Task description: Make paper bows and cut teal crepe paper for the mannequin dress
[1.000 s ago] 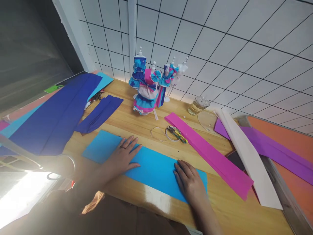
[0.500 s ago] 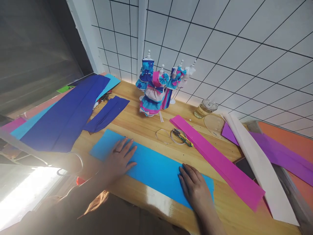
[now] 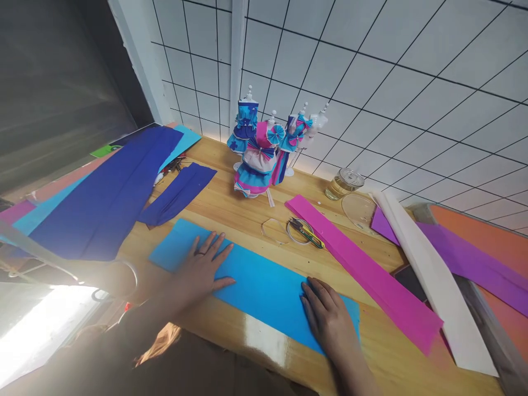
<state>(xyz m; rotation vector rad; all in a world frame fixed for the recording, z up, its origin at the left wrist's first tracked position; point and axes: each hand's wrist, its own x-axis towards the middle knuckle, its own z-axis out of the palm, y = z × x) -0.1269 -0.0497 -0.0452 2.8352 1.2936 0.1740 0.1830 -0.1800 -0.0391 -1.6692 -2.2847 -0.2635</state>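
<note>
A long bright blue strip of crepe paper (image 3: 264, 289) lies flat on the wooden table in front of me. Across its left part my left hand (image 3: 203, 269) rests palm down, fingers spread and a ring on one of them. My right hand (image 3: 329, 311) lies on the strip's right part, its fingers close together, slightly bent and resting on the paper. Neither hand grasps anything. Just beyond the strip are a yellow-and-black cutter knife (image 3: 307, 234) and a ring of white wire (image 3: 291, 225).
Several small dress forms (image 3: 259, 154) in paper dresses stand at the back. A glass jar (image 3: 344, 183) is right of them. Pink (image 3: 363, 269), white (image 3: 437, 280) and purple (image 3: 474, 256) strips lie on the right; dark blue sheets (image 3: 111, 192) lie on the left.
My left hand has slid slightly to the right along the blue strip. The right hand stays in place, and the view has shifted a little.
</note>
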